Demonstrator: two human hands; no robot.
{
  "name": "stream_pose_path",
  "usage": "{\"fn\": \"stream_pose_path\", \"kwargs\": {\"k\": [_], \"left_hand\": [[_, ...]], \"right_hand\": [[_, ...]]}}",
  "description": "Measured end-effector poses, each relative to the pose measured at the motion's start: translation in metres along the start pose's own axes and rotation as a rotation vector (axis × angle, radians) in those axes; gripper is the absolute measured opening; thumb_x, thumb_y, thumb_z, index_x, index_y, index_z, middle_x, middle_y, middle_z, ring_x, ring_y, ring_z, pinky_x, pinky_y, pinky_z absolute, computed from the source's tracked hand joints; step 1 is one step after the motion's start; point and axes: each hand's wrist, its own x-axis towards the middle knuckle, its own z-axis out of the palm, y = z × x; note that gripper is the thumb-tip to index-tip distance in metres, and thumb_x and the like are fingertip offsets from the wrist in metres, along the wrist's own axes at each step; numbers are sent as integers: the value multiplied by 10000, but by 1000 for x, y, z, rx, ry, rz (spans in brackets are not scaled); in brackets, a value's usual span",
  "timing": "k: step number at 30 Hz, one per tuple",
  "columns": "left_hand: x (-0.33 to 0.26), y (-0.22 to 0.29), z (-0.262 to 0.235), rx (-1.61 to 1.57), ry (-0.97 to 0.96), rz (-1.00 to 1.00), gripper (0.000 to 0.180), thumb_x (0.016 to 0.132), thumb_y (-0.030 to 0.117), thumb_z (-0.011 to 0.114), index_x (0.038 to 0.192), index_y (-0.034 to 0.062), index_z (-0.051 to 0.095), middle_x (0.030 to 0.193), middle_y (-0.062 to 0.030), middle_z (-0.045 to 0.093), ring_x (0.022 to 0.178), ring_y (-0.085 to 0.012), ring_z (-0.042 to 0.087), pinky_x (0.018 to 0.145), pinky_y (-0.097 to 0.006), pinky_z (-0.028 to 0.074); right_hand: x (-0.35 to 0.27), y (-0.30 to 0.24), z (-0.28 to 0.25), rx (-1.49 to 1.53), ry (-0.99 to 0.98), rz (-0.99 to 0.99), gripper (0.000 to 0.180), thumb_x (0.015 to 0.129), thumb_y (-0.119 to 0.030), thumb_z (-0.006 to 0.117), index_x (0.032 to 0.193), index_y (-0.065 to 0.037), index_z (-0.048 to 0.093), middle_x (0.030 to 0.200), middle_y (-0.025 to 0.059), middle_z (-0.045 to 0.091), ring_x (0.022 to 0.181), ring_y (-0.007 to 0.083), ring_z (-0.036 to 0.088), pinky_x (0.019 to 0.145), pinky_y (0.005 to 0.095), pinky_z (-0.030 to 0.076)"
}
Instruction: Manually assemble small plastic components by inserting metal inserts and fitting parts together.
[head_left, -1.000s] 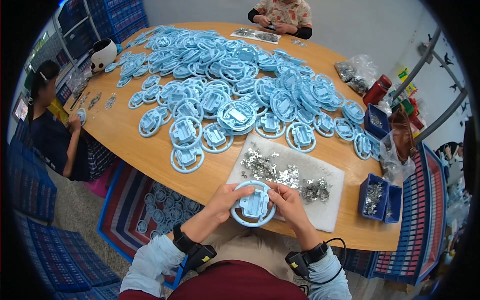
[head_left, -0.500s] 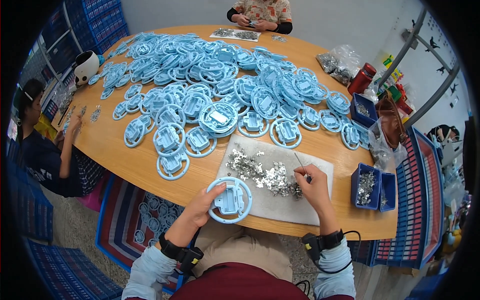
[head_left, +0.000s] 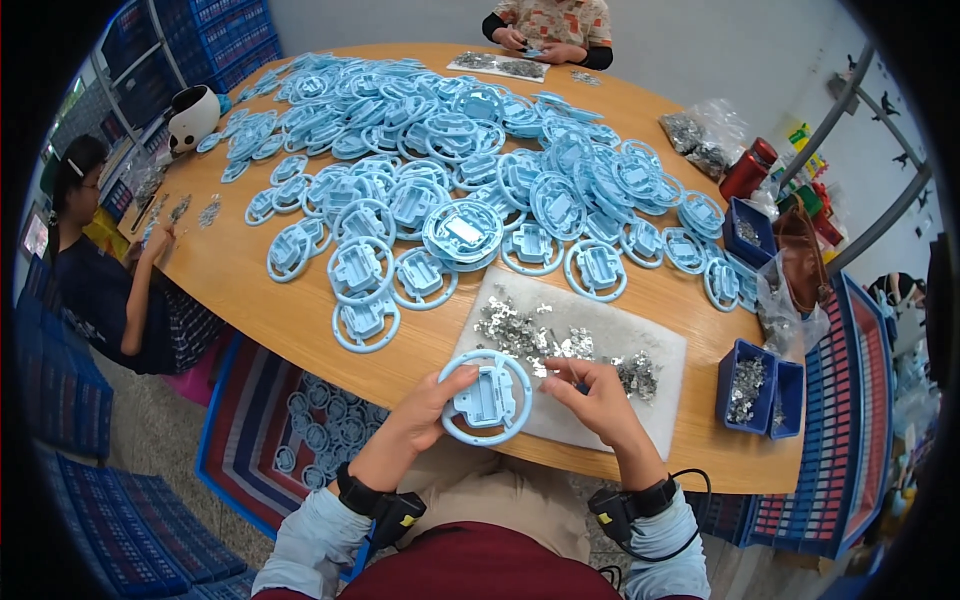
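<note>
- Assembly at the near edge of the round wooden table (head_left: 240, 290): the left hand (head_left: 425, 415) is closed on the rim of a light blue plastic wheel part (head_left: 485, 397), thumb over the top of the ring, fingers wrapped behind.
- The right hand (head_left: 600, 398) has its fingertips pinched together just beside the wheel's right side, over the grey mat (head_left: 640, 340); whether a metal piece sits in that pinch is too small to tell.
- To do this well, I'd say: hold the ring level and steady with the left, keep the centre housing facing up, and bring the small piece in with the fingertips alone.
- Worth working right over the mat too, so a dropped clip lands among the loose metal pieces (head_left: 530, 335) and not on the floor.
- The wheel itself: an open ring with a squarish centre block joined by short spokes, matte pale blue, with its far side above the mat's near-left corner and the rest out past the table edge.
- Beyond it, a big spread of identical blue wheels (head_left: 450, 180) covers the tabletop, some stacked.
- To the right, small blue bins (head_left: 755, 385) hold more metal bits.
- Another person (head_left: 95, 280) sits at the left, one more at the far side (head_left: 545, 30).
</note>
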Motion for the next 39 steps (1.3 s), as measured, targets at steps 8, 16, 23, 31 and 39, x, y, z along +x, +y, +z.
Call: {"fn": "stream_pose_path", "kwargs": {"k": [8,16,23,31,39], "left_hand": [[-6,-10,-8,394,-304,-187,349,773,225,628,1043,19,549,915,-28,590,769,-80,549,652,-207,441],[-11,-5,-17,284,-74,-29,321,738,223,653,986,49,544,840,-3,580,678,-67,536,513,-182,400],[-7,-10,-11,155,60,-35,347,723,182,659,1020,51,537,839,-6,584,700,-65,556,495,-182,413],[-2,-17,8,216,-6,-34,323,739,177,648,1019,54,545,838,-8,584,686,-58,557,462,-164,405],[6,-18,14,153,46,-4,331,763,209,630,1036,56,522,833,-8,571,669,-59,553,425,-168,417]], "right_hand": [[-18,6,21,289,-323,191,234,756,-136,610,945,2,611,749,3,596,621,42,488,577,180,398],[-2,4,-61,-334,318,-80,176,762,-157,596,787,17,616,569,57,552,505,86,477,491,239,386],[-42,24,-62,-458,414,-178,109,771,-99,573,798,2,600,659,114,570,523,196,508,494,286,400],[-57,21,-49,-730,295,-175,82,700,-76,595,773,-47,574,679,104,509,560,259,536,506,333,435],[-55,36,-38,-891,257,-392,83,692,-95,598,756,-69,551,733,81,526,574,260,553,488,339,456]]}}
